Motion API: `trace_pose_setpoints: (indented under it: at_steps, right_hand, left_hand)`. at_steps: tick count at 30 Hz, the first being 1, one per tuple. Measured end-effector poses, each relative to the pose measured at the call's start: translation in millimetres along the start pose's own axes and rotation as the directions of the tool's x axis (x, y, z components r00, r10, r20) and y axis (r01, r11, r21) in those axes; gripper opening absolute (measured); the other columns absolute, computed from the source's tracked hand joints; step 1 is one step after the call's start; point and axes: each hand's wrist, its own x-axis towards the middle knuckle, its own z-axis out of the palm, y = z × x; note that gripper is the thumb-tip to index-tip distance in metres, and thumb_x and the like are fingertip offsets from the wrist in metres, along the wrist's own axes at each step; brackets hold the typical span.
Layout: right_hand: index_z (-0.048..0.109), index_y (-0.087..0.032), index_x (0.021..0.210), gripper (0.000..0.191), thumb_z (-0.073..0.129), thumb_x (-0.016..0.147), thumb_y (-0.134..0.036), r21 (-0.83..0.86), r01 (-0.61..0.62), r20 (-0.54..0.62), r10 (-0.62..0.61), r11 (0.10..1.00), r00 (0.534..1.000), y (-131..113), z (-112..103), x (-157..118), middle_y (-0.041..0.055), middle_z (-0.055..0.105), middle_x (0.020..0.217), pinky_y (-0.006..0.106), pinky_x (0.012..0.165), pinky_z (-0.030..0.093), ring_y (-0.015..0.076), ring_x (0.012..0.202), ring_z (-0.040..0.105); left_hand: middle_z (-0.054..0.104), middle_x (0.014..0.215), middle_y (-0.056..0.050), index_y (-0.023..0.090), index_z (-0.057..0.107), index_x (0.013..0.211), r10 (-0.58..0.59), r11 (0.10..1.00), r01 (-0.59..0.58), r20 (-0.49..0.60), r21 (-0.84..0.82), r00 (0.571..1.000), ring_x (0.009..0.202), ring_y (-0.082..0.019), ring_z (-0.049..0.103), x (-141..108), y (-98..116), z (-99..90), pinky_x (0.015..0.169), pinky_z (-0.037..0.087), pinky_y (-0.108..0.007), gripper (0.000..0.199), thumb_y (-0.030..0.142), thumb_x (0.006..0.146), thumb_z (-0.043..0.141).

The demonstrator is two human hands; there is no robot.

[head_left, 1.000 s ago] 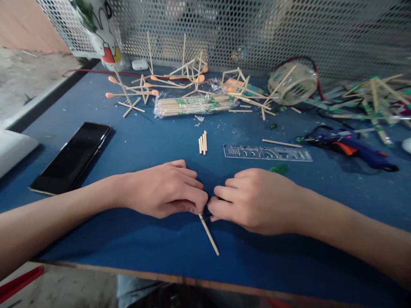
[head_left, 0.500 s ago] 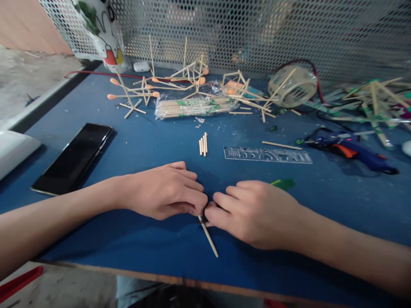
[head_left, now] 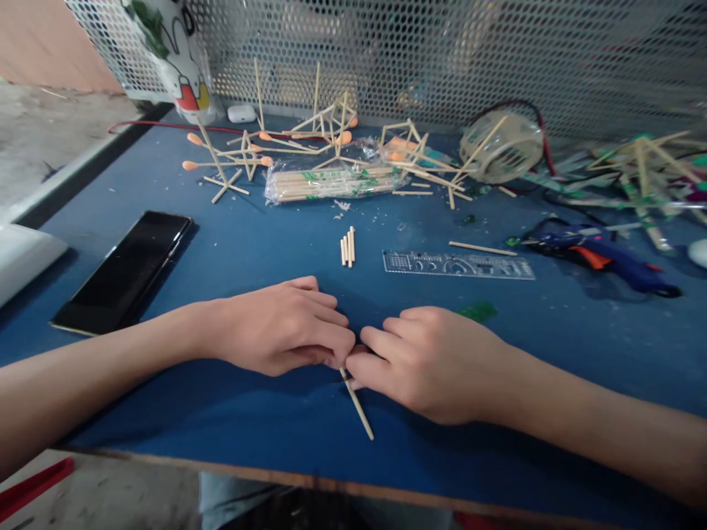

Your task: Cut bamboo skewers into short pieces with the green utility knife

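Note:
My left hand [head_left: 290, 327] is closed in a pinch on the upper end of a thin wooden stick [head_left: 360, 412]. The stick slants down toward me across the blue table. Close beside it, my right hand [head_left: 423, 361] is closed, its fingertips against the stick. A thin dark edge, like a small blade [head_left: 345, 381], sticks out under those fingers and crosses the stick; the rest of it is hidden in the hand. Beyond my hands, several short cut sticks [head_left: 347, 247] lie side by side. To their right is a clear plastic ruler [head_left: 458, 265].
A phone [head_left: 124, 272] lies at the left. Behind are a bag of sticks [head_left: 334, 182], stick structures [head_left: 226, 165] and a clear round container [head_left: 501, 147]. A blue glue gun [head_left: 602, 254], a loose stick [head_left: 482, 248] and a green patch [head_left: 478, 311] are at the right.
My right hand has shifted slightly left, closer to my left hand. A yellow bit by the green patch no longer shows. Both hands keep their grip, and the stick stays nearly in place.

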Motion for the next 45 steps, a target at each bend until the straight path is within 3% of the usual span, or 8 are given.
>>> trace_pose_setpoints:
  at_steps: [4, 9, 15, 23, 29, 32, 39, 45]
  right_hand:
    - [0.065, -0.034, 0.103, 0.045, 0.02, 0.103, -0.029, -0.017, 0.034, 0.007, -0.034, 0.999, 0.999, 4.0, -0.3, -0.4, -0.0029, 0.064, 0.075, 0.031, 0.05, 0.032, 0.0145, 0.055, 0.051]
    - [0.066, -0.032, 0.101, 0.048, 0.017, 0.106, -0.033, -0.04, -0.035, -0.01, 0.034, 0.999, 0.999, -2.7, 0.6, 1.2, -0.0022, 0.063, 0.073, 0.03, 0.048, 0.031, 0.0141, 0.056, 0.053]
    - [0.065, -0.033, 0.101, 0.048, 0.018, 0.106, -0.032, -0.022, 0.021, 0.029, -0.02, 1.0, 0.999, 3.7, 1.2, 1.5, -0.0031, 0.065, 0.076, 0.031, 0.051, 0.034, 0.0144, 0.058, 0.055]
    - [0.066, -0.036, 0.104, 0.05, 0.016, 0.108, -0.034, -0.045, 0.056, -0.057, -0.059, 0.997, 0.997, 8.8, -3.0, 0.7, -0.0047, 0.065, 0.076, 0.032, 0.055, 0.035, 0.0149, 0.061, 0.055]
    - [0.066, -0.038, 0.108, 0.048, 0.019, 0.106, -0.031, -0.015, -0.006, -0.03, 0.006, 1.0, 1.0, 3.6, -2.8, 0.6, -0.0037, 0.066, 0.075, 0.032, 0.053, 0.034, 0.0158, 0.061, 0.056]
    - [0.067, -0.035, 0.099, 0.044, 0.023, 0.106, -0.03, -0.023, 0.002, -0.009, -0.002, 1.0, 1.0, 2.7, -5.6, 0.4, -0.0036, 0.065, 0.073, 0.032, 0.053, 0.032, 0.0154, 0.06, 0.055]
    - [0.061, -0.029, 0.086, 0.035, 0.031, 0.103, -0.021, -0.05, -0.041, -0.261, 0.026, 0.998, 0.965, -0.9, -1.7, -3.9, -0.0043, 0.06, 0.067, 0.034, 0.053, 0.029, 0.0161, 0.056, 0.049]
    - [0.054, -0.025, 0.085, 0.018, 0.046, 0.1, -0.021, -0.065, 0.046, -0.308, -0.064, 0.997, 0.949, 5.2, 2.5, -6.3, -0.0043, 0.058, 0.068, 0.034, 0.055, 0.025, 0.0162, 0.055, 0.048]
  left_hand:
    - [0.069, 0.086, 0.0, 0.024, 0.062, 0.096, 0.0, 1.0, 0.001, 0.013, -0.019, 1.0, 0.085, -0.017, 0.057, -0.2, -0.1, 0.3, 0.076, 0.029, -0.035, 0.015, 0.021, 0.105, 0.05]
    - [0.066, 0.083, 0.0, 0.023, 0.06, 0.091, 0.015, 1.0, -0.015, -0.021, 0.013, 1.0, 0.084, -0.017, 0.057, -0.9, -1.4, 1.1, 0.075, 0.029, -0.035, 0.017, 0.021, 0.105, 0.05]
    - [0.067, 0.084, 0.0, 0.025, 0.063, 0.096, 0.023, 0.999, -0.023, -0.009, 0.023, 1.0, 0.086, -0.017, 0.059, -1.5, -2.1, 0.5, 0.076, 0.031, -0.034, 0.017, 0.02, 0.105, 0.049]
    - [0.067, 0.086, -0.001, 0.024, 0.063, 0.096, 0.02, 1.0, -0.02, -0.023, 0.01, 1.0, 0.087, -0.016, 0.06, -0.9, -1.3, 0.7, 0.076, 0.031, -0.033, 0.017, 0.021, 0.105, 0.049]
    - [0.066, 0.083, -0.001, 0.023, 0.063, 0.092, 0.021, 0.999, -0.02, -0.016, 0.028, 1.0, 0.084, -0.017, 0.058, -0.7, -1.3, -0.1, 0.075, 0.03, -0.035, 0.022, 0.023, 0.107, 0.046]
    - [0.065, 0.085, -0.001, 0.024, 0.063, 0.096, 0.013, 1.0, -0.013, 0.0, 0.011, 1.0, 0.086, -0.017, 0.058, -0.7, -1.5, -0.3, 0.077, 0.03, -0.035, 0.022, 0.024, 0.108, 0.045]
    - [0.063, 0.085, -0.001, 0.024, 0.062, 0.096, 0.027, 0.999, -0.027, -0.003, 0.023, 1.0, 0.087, -0.018, 0.057, -3.0, 1.3, -0.5, 0.077, 0.029, -0.036, 0.02, 0.02, 0.107, 0.045]
    - [0.063, 0.086, -0.001, 0.024, 0.062, 0.099, 0.017, 0.999, -0.018, 0.014, 0.028, 1.0, 0.087, -0.018, 0.056, -3.3, 1.7, -1.2, 0.077, 0.029, -0.037, 0.019, 0.02, 0.107, 0.044]
